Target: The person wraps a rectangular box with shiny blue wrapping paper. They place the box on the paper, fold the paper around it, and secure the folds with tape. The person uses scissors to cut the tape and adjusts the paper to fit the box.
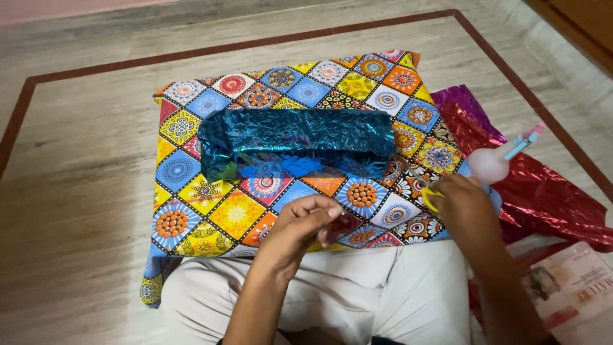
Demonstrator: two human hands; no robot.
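Nearest: your lap, white trousers point(357, 287), legs folded on the floor.

Your left hand point(305, 225): fingers curled together over the near edge of the cushion, fingertips point(332, 211) pressed on each other; whether anything small sits in that grip, you cannot tell.

Your right hand point(461, 206): closed around a small yellow object point(429, 195), only an edge of it showing at the fingers; its kind cannot be told.

Lower right, beside your knee: a flat printed packet point(571, 287), pale pink, lying on the floor.

Under the hands: a cushion point(211, 204) covered in bright patterned squares of blue, yellow, orange and red.

On the middle of the cushion: a long parcel point(297, 140) wrapped in crinkled shiny blue foil, lying crosswise, just beyond your left hand and untouched.

Right of the cushion: a sheet of crumpled red foil point(549, 198), with a purple foil piece point(463, 102) at its far end.

On the red foil, just beyond your right hand: a pale round-bodied bottle point(488, 165) with a pink and blue tip.

Farthest: pale stone floor point(83, 160) with a dark red inlaid border line.
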